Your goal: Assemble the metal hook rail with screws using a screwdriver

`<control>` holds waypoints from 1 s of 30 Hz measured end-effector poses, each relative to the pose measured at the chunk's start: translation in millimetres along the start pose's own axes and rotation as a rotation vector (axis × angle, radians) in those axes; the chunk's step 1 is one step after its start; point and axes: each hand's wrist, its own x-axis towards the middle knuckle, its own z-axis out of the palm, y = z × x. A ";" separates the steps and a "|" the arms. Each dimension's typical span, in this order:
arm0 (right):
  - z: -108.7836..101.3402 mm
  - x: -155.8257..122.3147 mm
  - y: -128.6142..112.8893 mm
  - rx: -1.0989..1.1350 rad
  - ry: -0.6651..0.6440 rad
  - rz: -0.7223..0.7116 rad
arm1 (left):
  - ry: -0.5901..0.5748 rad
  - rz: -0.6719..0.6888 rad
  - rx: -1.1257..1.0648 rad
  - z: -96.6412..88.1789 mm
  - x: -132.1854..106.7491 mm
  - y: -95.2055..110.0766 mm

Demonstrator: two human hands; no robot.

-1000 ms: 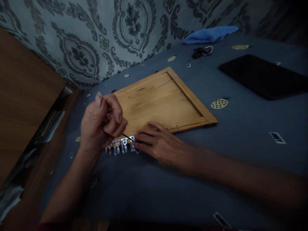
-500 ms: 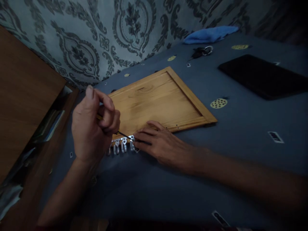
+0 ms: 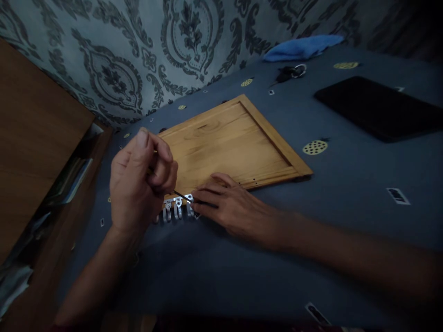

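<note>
A light wooden panel (image 3: 228, 143) with a raised frame lies on a dark blue cloth. Along its near edge sits a silver metal hook rail (image 3: 175, 206). My left hand (image 3: 140, 186) is closed round a thin screwdriver (image 3: 180, 195) whose dark tip points at the right end of the rail. My right hand (image 3: 230, 205) lies low on the cloth, its fingertips pressed together on the rail's right end beside the tool tip.
A black tablet (image 3: 379, 108) lies at the back right, with keys (image 3: 290, 72) and a blue cloth (image 3: 301, 48) behind it near the patterned wall. A brown wooden cabinet (image 3: 31, 143) with books on its shelf stands at the left.
My left hand swung left and then back toward the rail, turning the screwdriver. The right hand and the panel stayed where they were.
</note>
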 end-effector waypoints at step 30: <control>-2.1 -0.2 -0.4 0.002 -0.005 -0.004 | -0.069 0.003 0.003 3.6 -3.0 -0.7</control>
